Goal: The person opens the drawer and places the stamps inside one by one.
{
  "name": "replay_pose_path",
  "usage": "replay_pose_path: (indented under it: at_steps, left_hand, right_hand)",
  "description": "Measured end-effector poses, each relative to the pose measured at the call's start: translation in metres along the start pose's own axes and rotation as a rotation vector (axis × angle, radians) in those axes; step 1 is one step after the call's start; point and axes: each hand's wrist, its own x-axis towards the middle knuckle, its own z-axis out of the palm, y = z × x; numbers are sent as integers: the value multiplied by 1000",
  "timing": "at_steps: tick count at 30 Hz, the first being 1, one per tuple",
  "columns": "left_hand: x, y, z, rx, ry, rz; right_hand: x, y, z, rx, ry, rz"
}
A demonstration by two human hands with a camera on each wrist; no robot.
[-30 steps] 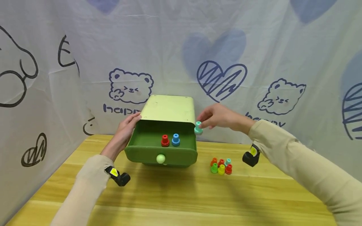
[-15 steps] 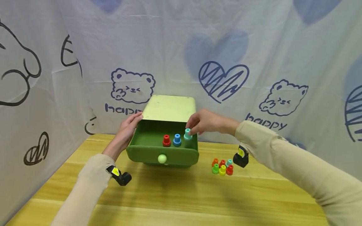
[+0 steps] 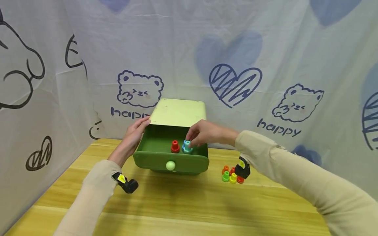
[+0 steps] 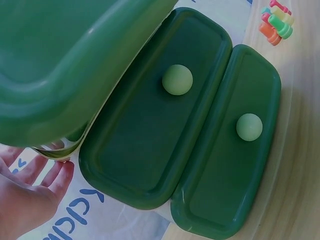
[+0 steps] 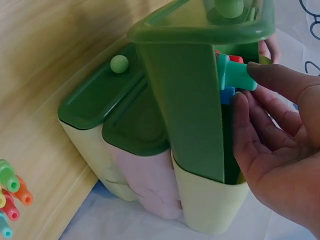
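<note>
My right hand [image 3: 208,132] pinches a teal, flared-base peg [image 5: 239,75] between thumb and fingertips inside the pulled-out top green drawer [image 3: 153,160]. In the head view the teal peg overlaps a blue peg [image 5: 227,95], hiding most of it. A red peg [image 3: 175,147] of the same shape stands just left of them on the drawer floor. With extended fingers, my left hand [image 3: 133,137] touches the left side of the pale yellow-green cabinet [image 3: 178,111], near its front top edge.
Several coloured pegs stand grouped on the wooden table [image 3: 177,206] right of the cabinet, among them a green peg [image 3: 225,177] and a yellow peg [image 3: 233,178]. Two lower drawers, one with a round knob [image 4: 249,127], are closed. A printed curtain [image 3: 183,49] hangs behind.
My right hand has carried the teal peg leftward from beside the cabinet into the drawer, up to the blue peg. My left hand stays at the cabinet's side.
</note>
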Motion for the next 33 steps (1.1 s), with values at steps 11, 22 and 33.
replay_pose_path:
  at_steps: [11, 22, 33]
  left_hand:
    - [2, 0, 1, 28, -5, 15]
    - [2, -2, -1, 27, 7, 11]
    - [1, 0, 0, 31, 19, 21]
  right_hand:
    - [1, 2, 6, -55, 7, -33]
    - [4, 4, 10, -50, 4, -43]
    - [-15, -8, -2, -75, 116, -111]
